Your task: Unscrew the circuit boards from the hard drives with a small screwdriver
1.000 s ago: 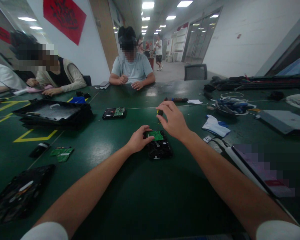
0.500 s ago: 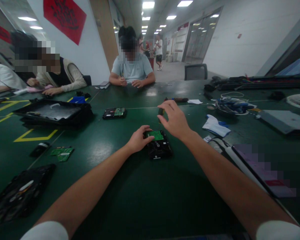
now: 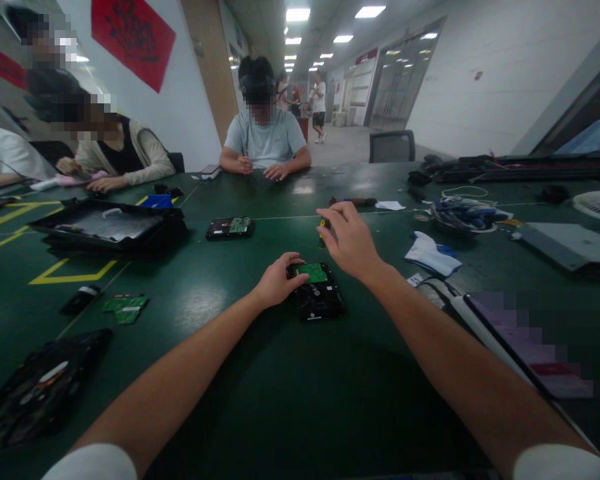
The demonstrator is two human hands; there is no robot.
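Note:
A black hard drive (image 3: 319, 301) with a green circuit board (image 3: 313, 272) at its far end lies on the dark green table in front of me. My left hand (image 3: 280, 280) grips its left side, the thumb on the board and the fingers at the far edge. Over the drive's far right corner, my right hand (image 3: 350, 237) has thumb and fingers around the small yellow-and-black handle of a screwdriver (image 3: 323, 231), held roughly upright. Its tip is too faint to tell whether it touches the drive.
Another hard drive (image 3: 229, 227) lies beyond my left hand. To the left are a black tray (image 3: 110, 227), a loose green circuit board (image 3: 127, 308) and a black casing (image 3: 45, 387). On the right lie a glove (image 3: 433, 253) and a tablet-like device (image 3: 520, 343). A person (image 3: 265, 137) sits opposite.
The screwdriver handle has turned in my right fingers, showing more yellow. My left hand and the hard drive stay in place. A standing person appears at the far left.

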